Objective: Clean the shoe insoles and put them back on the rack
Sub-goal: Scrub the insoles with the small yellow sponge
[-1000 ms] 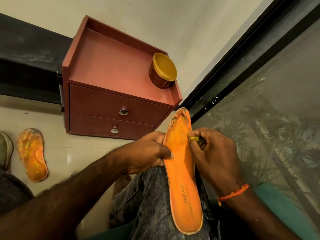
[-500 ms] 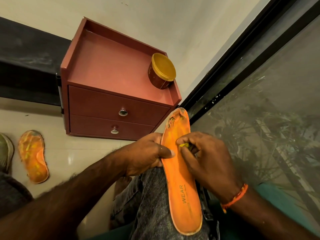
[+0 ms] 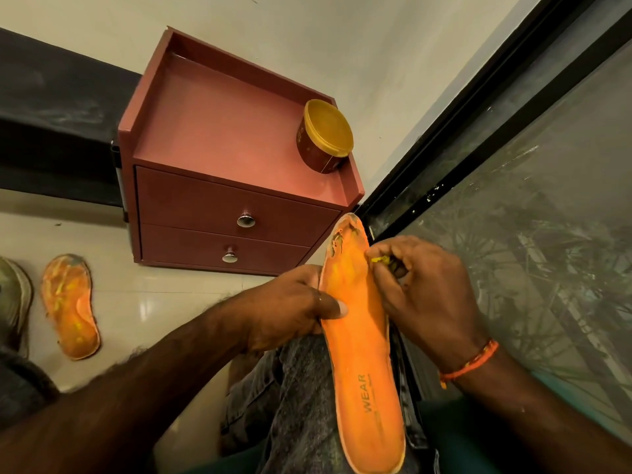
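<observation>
Pale glossy tile floor (image 3: 143, 302), light glare on it. Off-white wall (image 3: 342, 46) behind, with a dark band low on its left side. Right side: black window frame (image 3: 478, 124) running diagonally, dusty glass (image 3: 547, 234) showing blurred greenery.

Reddish-brown cabinet (image 3: 219, 155) stands against the wall; two drawers, each with a round metal knob. On its top, right rear corner: a brown jar with a yellow lid (image 3: 326, 140).

Orange insole (image 3: 359, 343) lies lengthwise on a knee in grey jeans (image 3: 301, 405), heel near the camera, toe toward the cabinet. Toe end worn, dark tears. "WEAR" printed near heel.

Left hand (image 3: 290, 309): clamped on the insole's left edge, thumb flat on top.

Right hand (image 3: 424, 289): fingers bunched together at the insole's right edge near the toe, pinching a small yellow scrap (image 3: 380, 260). Orange thread band on wrist.

Second insole (image 3: 70, 306), stained, lies on the floor far left, beside a shoe at the picture's edge.
</observation>
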